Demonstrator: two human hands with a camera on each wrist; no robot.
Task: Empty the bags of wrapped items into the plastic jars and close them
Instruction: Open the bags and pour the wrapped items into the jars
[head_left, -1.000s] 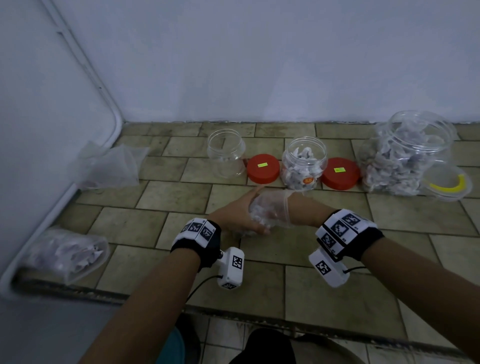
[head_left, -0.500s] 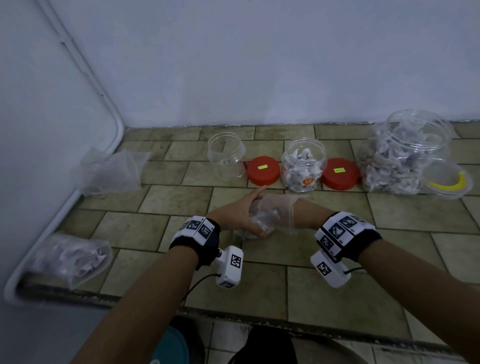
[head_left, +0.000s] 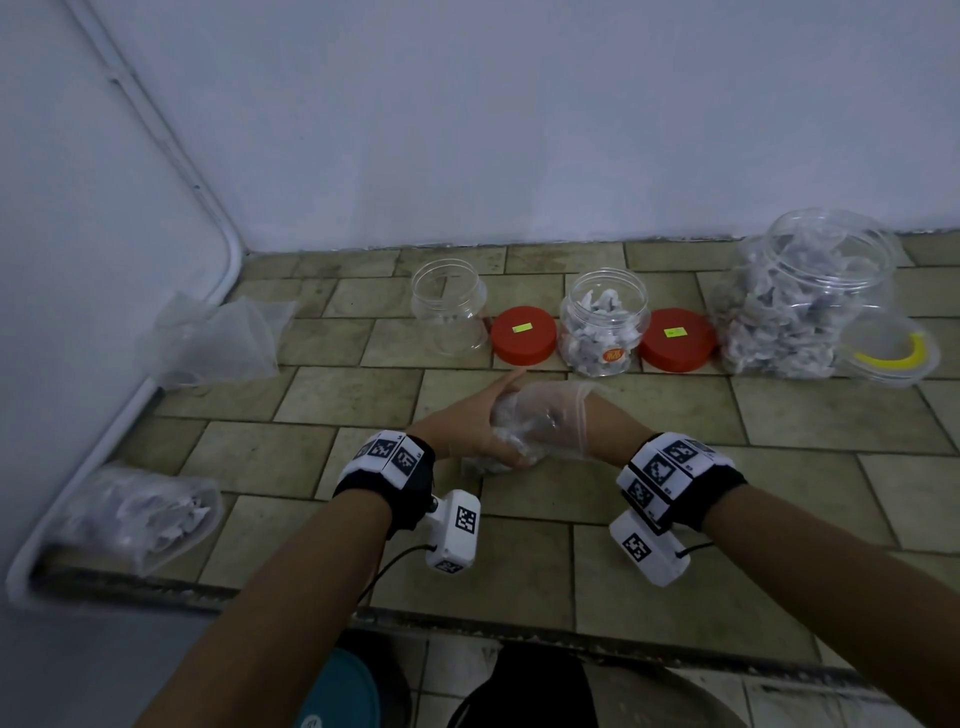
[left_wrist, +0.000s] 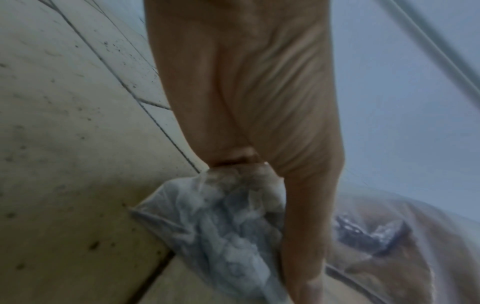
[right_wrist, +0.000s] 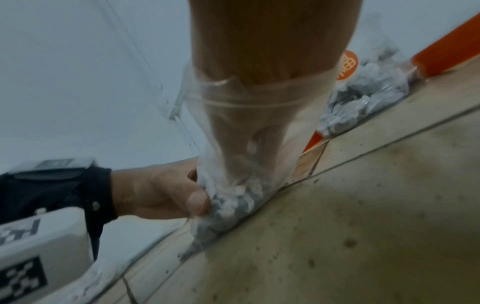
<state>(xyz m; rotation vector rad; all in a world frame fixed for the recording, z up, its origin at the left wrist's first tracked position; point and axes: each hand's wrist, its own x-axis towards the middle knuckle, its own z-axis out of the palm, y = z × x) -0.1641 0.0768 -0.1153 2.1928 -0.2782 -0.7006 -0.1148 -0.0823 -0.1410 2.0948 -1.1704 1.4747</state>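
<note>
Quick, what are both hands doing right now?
Left hand: holding the plastic bag of small pale pieces from outside.
Right hand: inside the bag; whether it grips pieces cannot be told.

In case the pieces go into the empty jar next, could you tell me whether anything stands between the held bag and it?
Nothing visible: only bare tile lies between the bag and the empty jar, whose mouth is open.

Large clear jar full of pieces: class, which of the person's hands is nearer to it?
Right. The right hand, inside a clear bag, is left of the large jar; the left hand, gripping that bag, is farther left.
</note>
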